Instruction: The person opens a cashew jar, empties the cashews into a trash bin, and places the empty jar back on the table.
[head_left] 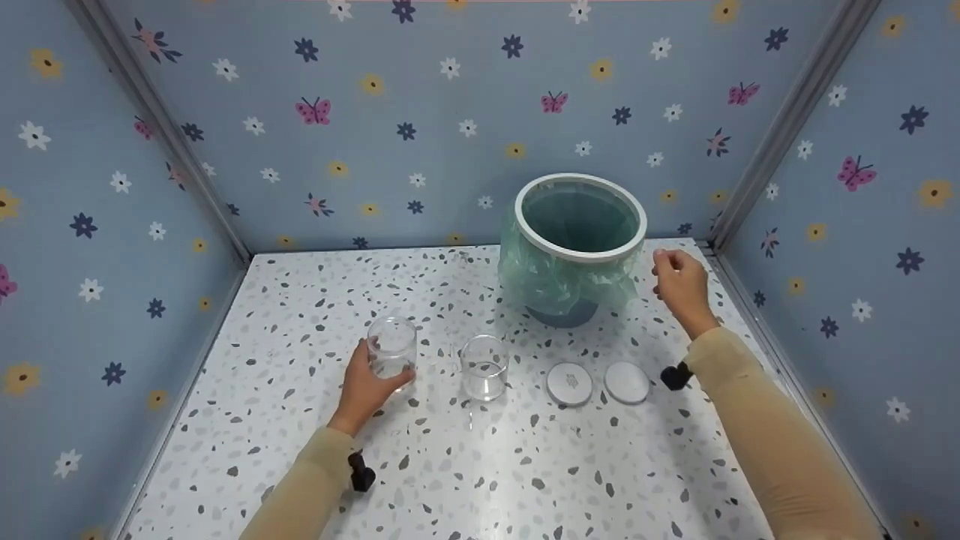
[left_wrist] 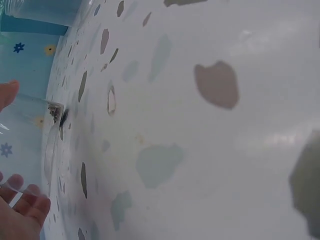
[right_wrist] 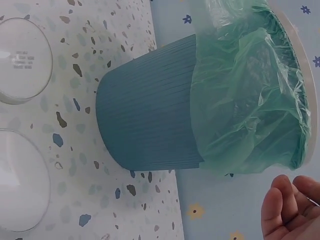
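Observation:
My left hand (head_left: 365,391) grips a clear glass jar (head_left: 392,342), thumb on one side and fingers on the other. In the left wrist view the jar (left_wrist: 22,135) appears sideways between thumb and fingertips, its base close to the tabletop. A second clear glass jar (head_left: 484,375) stands upright just to the right. My right hand (head_left: 684,289) is raised beside a blue waste bin (head_left: 564,313), holding nothing, fingers loosely curled. A green plastic bag (right_wrist: 245,105) lines the bin and hangs over its outside, under a white rim ring (head_left: 581,256).
Two round white lids (head_left: 569,385) (head_left: 627,383) lie flat on the speckled tabletop (head_left: 480,480), in front of the bin. Flower-patterned panels (head_left: 412,90) rise at the back and both sides, with grey metal posts (head_left: 795,112) at the corners.

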